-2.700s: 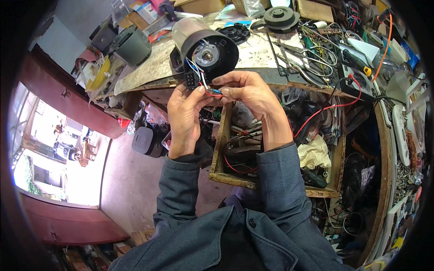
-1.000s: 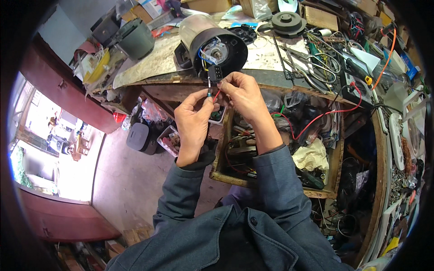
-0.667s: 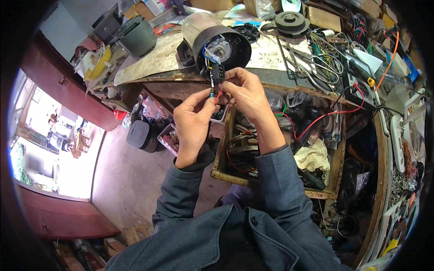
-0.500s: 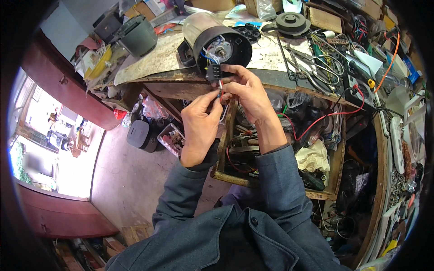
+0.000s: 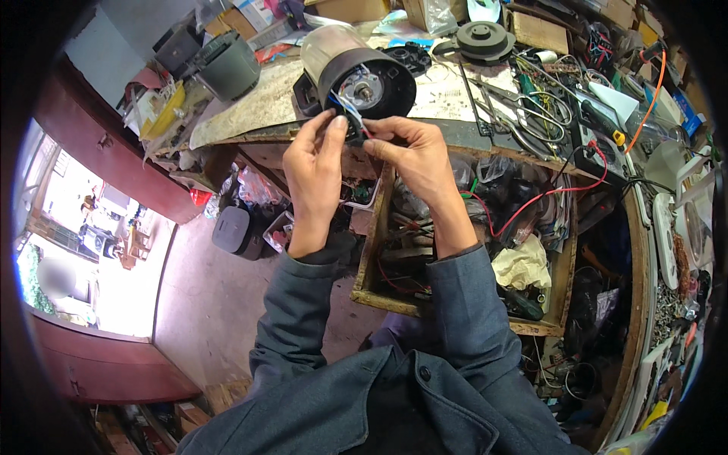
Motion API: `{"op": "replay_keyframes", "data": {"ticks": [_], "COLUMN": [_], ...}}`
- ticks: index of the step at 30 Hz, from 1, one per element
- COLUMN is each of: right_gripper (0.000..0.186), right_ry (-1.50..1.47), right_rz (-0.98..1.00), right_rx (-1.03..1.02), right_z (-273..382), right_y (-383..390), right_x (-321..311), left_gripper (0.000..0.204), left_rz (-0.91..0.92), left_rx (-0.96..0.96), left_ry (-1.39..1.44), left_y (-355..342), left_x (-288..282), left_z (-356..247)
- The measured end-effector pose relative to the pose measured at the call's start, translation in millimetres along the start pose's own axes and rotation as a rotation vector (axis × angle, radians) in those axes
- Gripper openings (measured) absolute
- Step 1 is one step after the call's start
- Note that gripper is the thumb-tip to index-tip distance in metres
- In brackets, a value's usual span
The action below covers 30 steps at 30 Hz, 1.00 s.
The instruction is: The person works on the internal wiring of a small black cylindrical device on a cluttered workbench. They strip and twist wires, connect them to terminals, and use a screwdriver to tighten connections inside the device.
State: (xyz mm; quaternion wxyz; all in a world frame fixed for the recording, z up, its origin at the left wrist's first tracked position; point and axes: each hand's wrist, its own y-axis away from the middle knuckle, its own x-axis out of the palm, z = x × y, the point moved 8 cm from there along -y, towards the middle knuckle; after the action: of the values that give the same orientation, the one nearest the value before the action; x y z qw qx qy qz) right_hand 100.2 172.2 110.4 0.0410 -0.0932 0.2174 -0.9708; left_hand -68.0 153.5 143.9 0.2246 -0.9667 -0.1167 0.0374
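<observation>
A clear-bodied appliance jug (image 5: 322,44) with a handle lies tilted on the bench. Its open black base (image 5: 400,85) faces me and shows a round metal part (image 5: 362,91) in the middle. Blue, white and yellow wires (image 5: 343,101) run out of the base to a small black connector block (image 5: 352,135). My left hand (image 5: 315,171) is closed on that block, thumb on top. At the block's right side, my right hand (image 5: 415,155) pinches a short red wire (image 5: 366,132); its fingertips partly hide the wire's end.
Below the bench edge an open wooden drawer (image 5: 394,305) holds tools, bags and crumpled paper. Pliers and scissors (image 5: 542,114) lie at the right, near a meter with a red lead (image 5: 599,152). A grey pot (image 5: 227,68) and black round lid-like part (image 5: 485,39) stand farther back.
My left hand has moved up from the wire ends to the connector block. My right hand has shifted from the block's top to its right side. The block sits slightly lower and left.
</observation>
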Motion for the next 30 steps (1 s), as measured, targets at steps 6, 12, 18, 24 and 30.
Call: {"op": "replay_keyframes", "data": {"ticks": [6, 12, 18, 24, 30], "right_gripper": [0.025, 0.022, 0.027, 0.040, 0.036], "right_ry": [-0.085, -0.136, 0.158, 0.272, 0.177], "right_rz": [0.120, 0.157, -0.053, -0.007, -0.004], "right_rx": [0.081, 0.116, -0.081, -0.191, -0.251], "right_z": [-0.1, -2.7, -2.8, 4.9, 14.7], "right_y": [3.2, 2.9, -2.7, -2.2, 2.4], "right_x": [8.8, 12.4, -2.8, 10.3, 20.5], "left_gripper": [0.038, 0.032, 0.031, 0.027, 0.028], "left_rz": [0.047, 0.045, 0.051, 0.093, 0.037], "left_rx": [0.005, 0.010, 0.102, 0.134, 0.158], "left_ry": [-0.123, -0.178, -0.486, -0.489, -0.333], "left_y": [-2.9, -5.5, 2.5, 4.7, 7.5], "left_x": [9.9, 6.6, 14.4, 16.6, 11.1], "left_z": [-11.5, -9.4, -17.3, -20.1, -20.1]}}
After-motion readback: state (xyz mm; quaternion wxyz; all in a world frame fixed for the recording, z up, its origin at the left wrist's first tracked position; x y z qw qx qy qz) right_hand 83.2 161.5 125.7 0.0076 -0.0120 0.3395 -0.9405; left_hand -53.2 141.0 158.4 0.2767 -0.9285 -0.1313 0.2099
